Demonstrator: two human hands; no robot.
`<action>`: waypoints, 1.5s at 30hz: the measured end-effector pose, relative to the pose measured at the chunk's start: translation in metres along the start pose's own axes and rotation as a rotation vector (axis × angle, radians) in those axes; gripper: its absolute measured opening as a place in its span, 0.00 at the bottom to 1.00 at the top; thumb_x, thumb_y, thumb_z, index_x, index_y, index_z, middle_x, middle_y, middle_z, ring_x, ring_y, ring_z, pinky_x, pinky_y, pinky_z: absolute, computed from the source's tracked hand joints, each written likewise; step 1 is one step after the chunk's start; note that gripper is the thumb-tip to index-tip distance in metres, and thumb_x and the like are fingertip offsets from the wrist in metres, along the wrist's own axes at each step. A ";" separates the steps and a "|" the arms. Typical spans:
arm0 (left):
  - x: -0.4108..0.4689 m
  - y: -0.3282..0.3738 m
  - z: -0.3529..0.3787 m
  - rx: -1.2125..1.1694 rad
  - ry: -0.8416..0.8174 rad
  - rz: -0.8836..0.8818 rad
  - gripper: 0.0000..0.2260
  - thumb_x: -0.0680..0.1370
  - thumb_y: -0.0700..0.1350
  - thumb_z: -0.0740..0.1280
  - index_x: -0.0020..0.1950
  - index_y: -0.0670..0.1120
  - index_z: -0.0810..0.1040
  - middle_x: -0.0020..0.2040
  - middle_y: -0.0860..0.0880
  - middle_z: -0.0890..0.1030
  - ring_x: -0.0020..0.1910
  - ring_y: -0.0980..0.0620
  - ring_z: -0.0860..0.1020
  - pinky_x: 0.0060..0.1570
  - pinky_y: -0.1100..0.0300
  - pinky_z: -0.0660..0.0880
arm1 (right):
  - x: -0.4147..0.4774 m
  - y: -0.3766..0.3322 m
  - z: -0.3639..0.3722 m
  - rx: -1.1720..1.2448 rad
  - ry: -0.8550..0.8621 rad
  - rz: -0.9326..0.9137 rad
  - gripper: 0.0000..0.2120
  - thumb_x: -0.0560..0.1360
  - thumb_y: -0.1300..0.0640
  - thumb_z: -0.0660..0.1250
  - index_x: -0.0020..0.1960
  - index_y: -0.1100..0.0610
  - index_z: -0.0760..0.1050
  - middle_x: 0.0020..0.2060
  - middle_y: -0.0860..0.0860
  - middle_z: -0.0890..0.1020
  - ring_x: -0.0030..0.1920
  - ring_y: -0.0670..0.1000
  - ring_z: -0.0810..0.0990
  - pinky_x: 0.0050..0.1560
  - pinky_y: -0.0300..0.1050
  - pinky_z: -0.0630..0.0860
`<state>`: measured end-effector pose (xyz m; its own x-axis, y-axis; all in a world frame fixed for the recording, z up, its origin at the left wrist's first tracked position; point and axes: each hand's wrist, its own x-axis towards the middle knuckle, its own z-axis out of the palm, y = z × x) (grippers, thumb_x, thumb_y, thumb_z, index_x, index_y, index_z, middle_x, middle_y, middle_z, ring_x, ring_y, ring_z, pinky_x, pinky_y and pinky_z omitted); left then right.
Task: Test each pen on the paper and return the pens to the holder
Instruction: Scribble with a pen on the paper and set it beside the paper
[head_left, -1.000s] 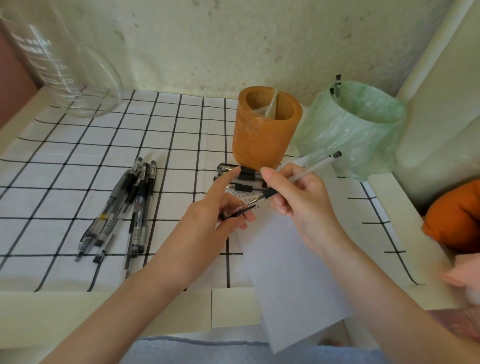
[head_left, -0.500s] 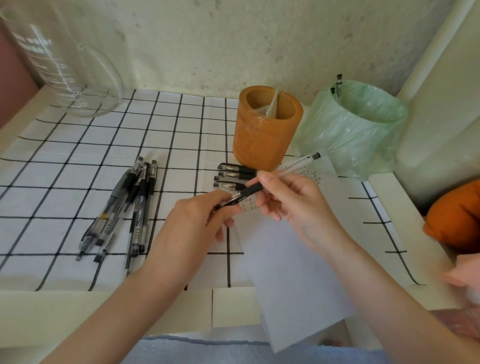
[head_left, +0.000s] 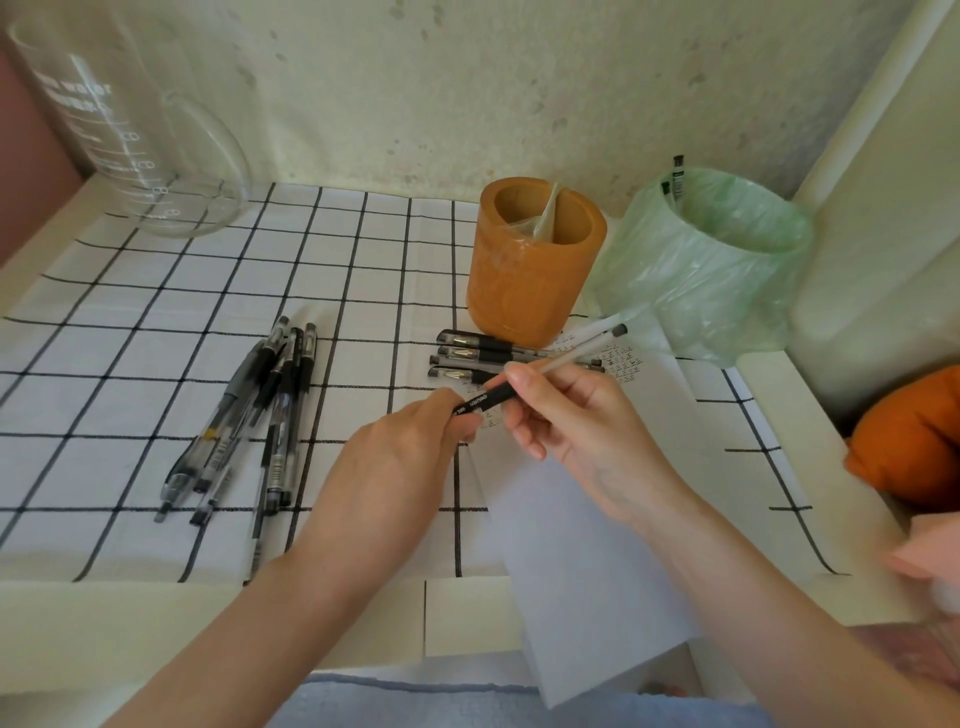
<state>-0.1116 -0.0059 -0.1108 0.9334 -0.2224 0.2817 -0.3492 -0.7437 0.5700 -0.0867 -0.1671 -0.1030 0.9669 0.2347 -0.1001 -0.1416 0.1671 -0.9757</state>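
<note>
My right hand (head_left: 576, 431) grips a white-barrelled pen (head_left: 587, 348) near its black cap end. My left hand (head_left: 410, 457) pinches that black cap (head_left: 480, 402) at the pen's lower tip. Both hands hover over the white paper (head_left: 597, 545), which carries scribbles near its far end. Three capped pens (head_left: 467, 356) lie side by side just behind the hands. A pile of several dark pens (head_left: 249, 415) lies to the left on the checked cloth (head_left: 156, 312). The orange holder (head_left: 530, 265) stands behind, with only a bit of plastic inside.
A large glass jug (head_left: 130, 135) stands at the back left. A bin lined with a green bag (head_left: 711, 260) sits right of the holder, with a pen sticking out of it. An orange object (head_left: 914, 441) lies at the right edge. A wall closes the back.
My left hand has closed its fingers round the pen's cap end; a second ago its forefinger was stretched out. The pen has tipped flatter and shifted slightly left.
</note>
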 end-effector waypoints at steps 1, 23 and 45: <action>0.001 0.002 0.000 -0.022 -0.034 -0.034 0.13 0.80 0.51 0.55 0.43 0.47 0.73 0.29 0.55 0.72 0.28 0.52 0.72 0.28 0.64 0.65 | 0.001 0.002 0.001 0.007 0.026 0.010 0.12 0.75 0.56 0.63 0.46 0.66 0.78 0.29 0.53 0.79 0.28 0.48 0.74 0.27 0.36 0.69; 0.000 -0.051 -0.024 0.468 0.118 -0.271 0.17 0.67 0.25 0.68 0.53 0.39 0.79 0.54 0.38 0.75 0.53 0.36 0.72 0.39 0.44 0.75 | 0.014 -0.024 -0.028 -0.121 0.218 0.114 0.13 0.80 0.61 0.59 0.54 0.69 0.76 0.44 0.62 0.84 0.36 0.51 0.84 0.34 0.39 0.78; 0.016 -0.014 -0.036 -0.293 0.257 -0.186 0.13 0.73 0.36 0.68 0.54 0.50 0.74 0.58 0.52 0.69 0.48 0.62 0.76 0.44 0.75 0.73 | 0.010 -0.015 -0.017 -0.369 0.062 -0.167 0.15 0.79 0.66 0.60 0.61 0.53 0.75 0.39 0.52 0.84 0.33 0.50 0.79 0.33 0.41 0.76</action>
<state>-0.0950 0.0242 -0.0866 0.9446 0.0902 0.3155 -0.2206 -0.5372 0.8141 -0.0709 -0.1831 -0.0926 0.9827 0.1733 0.0650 0.0931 -0.1591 -0.9829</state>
